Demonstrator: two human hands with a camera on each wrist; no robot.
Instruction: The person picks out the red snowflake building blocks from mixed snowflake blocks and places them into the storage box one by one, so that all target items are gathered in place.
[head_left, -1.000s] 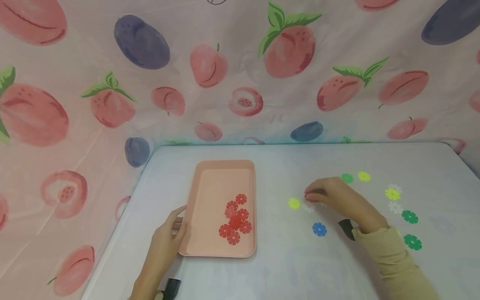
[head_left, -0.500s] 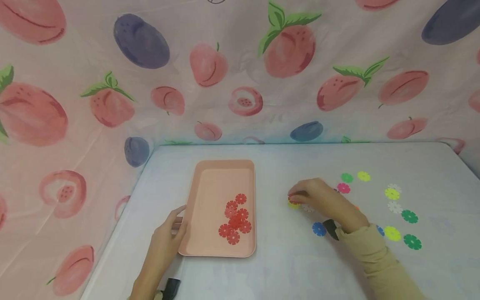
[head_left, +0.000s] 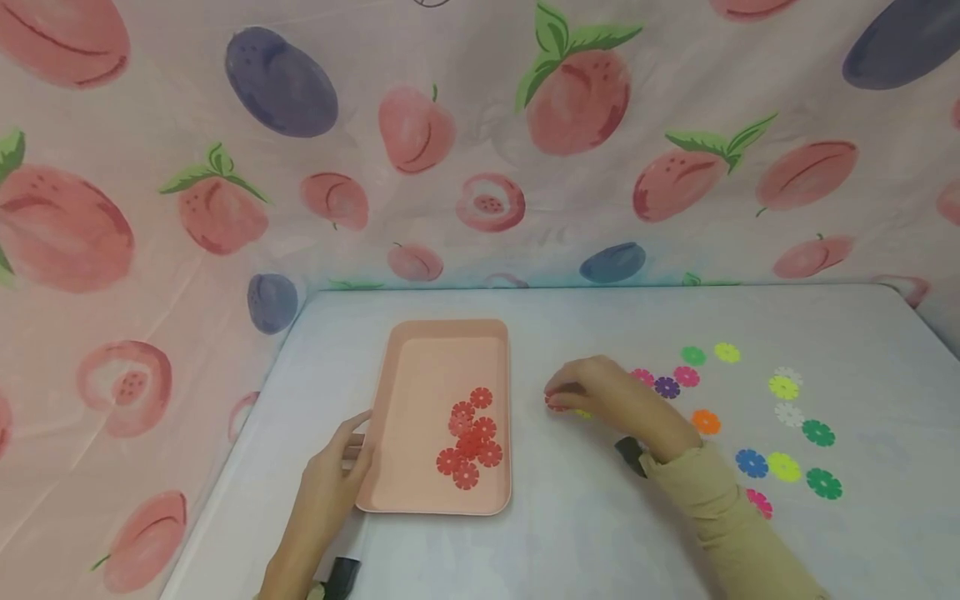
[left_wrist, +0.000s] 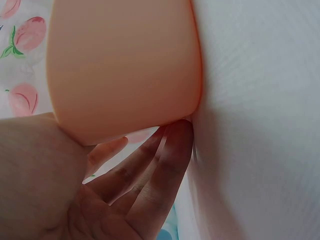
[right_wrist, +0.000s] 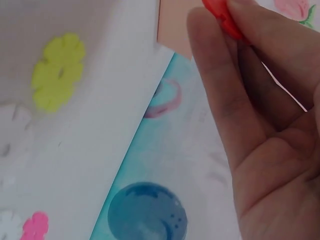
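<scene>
My right hand [head_left: 606,398] pinches a red snowflake building disc [right_wrist: 223,16] between thumb and fingertips, over the white table a short way right of the pink tray [head_left: 420,375]. A yellow disc [head_left: 582,413] shows partly from under this hand. Several red discs [head_left: 471,442] lie bunched and overlapping in the tray's right half. My left hand [head_left: 330,475] rests at the tray's left side; in the left wrist view its fairly straight fingers [left_wrist: 167,160] touch the bottom edge of the tray wall.
Loose discs are scattered on the table at right: orange [head_left: 705,422], purple [head_left: 667,387], blue [head_left: 752,463], and several green, yellow, white and pink ones. A fruit-printed cloth [head_left: 555,200] hangs behind the table and along its left side.
My right hand has moved left toward the tray with the red disc, uncovering pink, purple and orange discs behind it. The left hand and the tray have stayed in place.
</scene>
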